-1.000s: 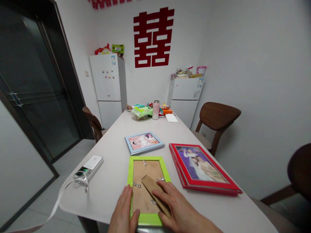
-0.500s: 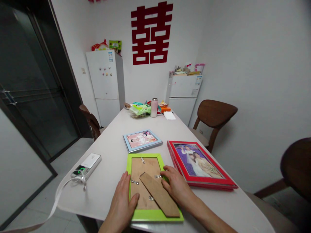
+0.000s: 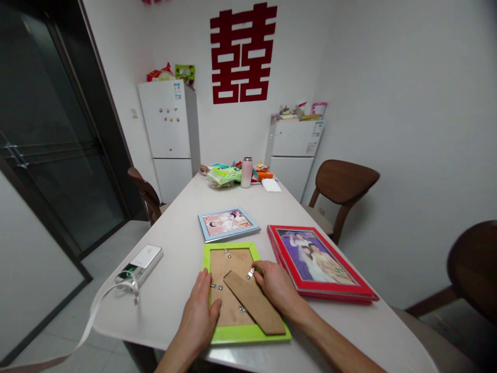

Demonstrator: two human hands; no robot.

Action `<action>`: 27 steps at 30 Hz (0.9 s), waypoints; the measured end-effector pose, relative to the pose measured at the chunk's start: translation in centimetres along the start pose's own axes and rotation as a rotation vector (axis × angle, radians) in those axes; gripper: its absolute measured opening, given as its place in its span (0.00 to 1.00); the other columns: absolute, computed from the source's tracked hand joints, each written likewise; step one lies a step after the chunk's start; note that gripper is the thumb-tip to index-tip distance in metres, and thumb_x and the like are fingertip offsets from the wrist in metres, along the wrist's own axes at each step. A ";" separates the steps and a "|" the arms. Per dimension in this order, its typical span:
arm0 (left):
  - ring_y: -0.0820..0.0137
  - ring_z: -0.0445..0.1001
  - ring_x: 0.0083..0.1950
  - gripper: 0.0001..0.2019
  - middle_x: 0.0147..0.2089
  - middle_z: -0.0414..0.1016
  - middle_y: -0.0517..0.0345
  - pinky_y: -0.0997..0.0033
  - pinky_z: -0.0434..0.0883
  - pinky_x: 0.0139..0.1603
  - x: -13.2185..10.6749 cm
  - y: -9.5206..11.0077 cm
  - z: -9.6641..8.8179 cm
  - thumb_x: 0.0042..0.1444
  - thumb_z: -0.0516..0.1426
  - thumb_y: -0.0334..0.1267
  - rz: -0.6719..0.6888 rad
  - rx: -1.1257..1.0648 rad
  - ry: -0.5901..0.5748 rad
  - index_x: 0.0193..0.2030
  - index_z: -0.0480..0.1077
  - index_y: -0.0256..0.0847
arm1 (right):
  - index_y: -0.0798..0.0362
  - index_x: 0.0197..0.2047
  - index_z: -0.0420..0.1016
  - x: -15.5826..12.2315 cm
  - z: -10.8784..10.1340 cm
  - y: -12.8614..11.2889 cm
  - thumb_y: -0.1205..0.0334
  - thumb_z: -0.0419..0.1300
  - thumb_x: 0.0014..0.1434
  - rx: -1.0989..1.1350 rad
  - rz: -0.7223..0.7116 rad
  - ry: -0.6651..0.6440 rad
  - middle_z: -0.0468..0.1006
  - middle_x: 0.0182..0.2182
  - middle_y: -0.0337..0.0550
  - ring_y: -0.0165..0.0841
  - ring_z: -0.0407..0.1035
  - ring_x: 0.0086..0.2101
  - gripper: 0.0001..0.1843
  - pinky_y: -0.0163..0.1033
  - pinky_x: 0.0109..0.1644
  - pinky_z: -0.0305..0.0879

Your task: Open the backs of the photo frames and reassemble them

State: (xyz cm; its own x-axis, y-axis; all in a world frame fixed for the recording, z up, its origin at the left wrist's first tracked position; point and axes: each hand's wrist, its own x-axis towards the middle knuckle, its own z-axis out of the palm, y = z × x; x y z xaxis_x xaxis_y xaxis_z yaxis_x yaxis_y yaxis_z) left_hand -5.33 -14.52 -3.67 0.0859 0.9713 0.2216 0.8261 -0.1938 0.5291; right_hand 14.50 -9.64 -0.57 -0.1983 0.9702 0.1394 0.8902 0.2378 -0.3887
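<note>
A green picture frame (image 3: 233,334) lies face down near the table's front edge, its brown backing board and stand strip (image 3: 254,302) showing. My left hand (image 3: 200,310) rests flat on the frame's left side, thumb on the backing near a metal clip. My right hand (image 3: 274,284) sits at the frame's right edge, fingertips curled at a metal clip (image 3: 250,272).
A blue frame (image 3: 227,224) lies behind the green one. A stack of red frames (image 3: 319,264) lies to the right. A white power bank (image 3: 141,263) with a strap sits at the left. Bottle, snacks and napkin clutter the table's far end. Wooden chairs stand around.
My right hand slid up from the stand strip to the clip on the frame's right side. My left hand shifted up along the left edge.
</note>
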 end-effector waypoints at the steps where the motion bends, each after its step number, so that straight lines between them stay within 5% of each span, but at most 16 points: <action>1: 0.62 0.50 0.60 0.25 0.60 0.51 0.38 0.59 0.53 0.58 0.0 0.0 0.0 0.49 0.46 0.31 -0.002 0.014 -0.009 0.55 0.52 0.25 | 0.53 0.38 0.71 0.1 -0.1 -0.1 0.66 0.47 0.54 -0.004 0.002 -0.010 0.74 0.34 0.45 0.32 0.66 0.37 0.14 0.33 0.39 0.56; 7: 0.57 0.51 0.60 0.20 0.58 0.55 0.42 0.50 0.51 0.57 -0.2 1.5 -0.9 0.48 0.48 0.30 0.052 0.138 -0.001 0.50 0.60 0.31 | 0.55 0.44 0.69 -1.6 -1.4 -0.9 0.57 0.48 0.53 0.016 -0.059 0.048 0.72 0.36 0.49 0.36 0.64 0.39 0.18 0.37 0.42 0.55; 10: 0.58 0.60 0.53 0.13 0.50 0.64 0.47 0.50 0.55 0.54 -0.9 3.8 -1.6 0.47 0.49 0.29 0.141 0.101 -0.023 0.40 0.68 0.38 | 0.52 0.43 0.70 -3.2 -2.3 -1.3 0.53 0.56 0.45 0.077 -0.175 -0.056 0.72 0.37 0.46 0.37 0.62 0.39 0.21 0.39 0.43 0.55; 16: 0.63 0.62 0.45 0.12 0.41 0.67 0.54 0.58 0.60 0.47 -1.7 6.8 -1.6 0.46 0.50 0.30 0.183 -0.029 -0.131 0.39 0.68 0.42 | 0.52 0.43 0.70 -4.2 -2.0 -1.9 0.64 0.57 0.40 0.144 -0.210 -0.133 0.72 0.36 0.45 0.37 0.61 0.39 0.23 0.38 0.41 0.56; 22: 0.63 0.63 0.43 0.10 0.38 0.67 0.54 0.60 0.62 0.45 -1.6 6.7 -1.4 0.46 0.50 0.28 0.177 -0.040 -0.128 0.32 0.70 0.43 | 0.53 0.42 0.70 -3.9 -1.6 -1.6 0.64 0.56 0.39 0.195 -0.193 -0.110 0.72 0.37 0.44 0.37 0.62 0.39 0.23 0.39 0.41 0.56; 27: 0.59 0.62 0.50 0.14 0.47 0.65 0.49 0.50 0.56 0.52 -1.7 4.0 -1.5 0.45 0.50 0.29 0.174 -0.009 -0.019 0.41 0.66 0.40 | 0.52 0.44 0.69 -4.0 -1.9 -1.6 0.63 0.57 0.40 0.163 -0.201 -0.136 0.71 0.36 0.44 0.37 0.61 0.38 0.23 0.38 0.41 0.55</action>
State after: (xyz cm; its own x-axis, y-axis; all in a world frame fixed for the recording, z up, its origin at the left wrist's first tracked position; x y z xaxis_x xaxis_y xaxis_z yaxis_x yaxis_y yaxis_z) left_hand -3.03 -17.13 -0.73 0.2382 0.9253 0.2950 0.7925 -0.3608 0.4917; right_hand 14.67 -13.96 1.26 -0.4271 0.8976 0.1093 0.7520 0.4197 -0.5083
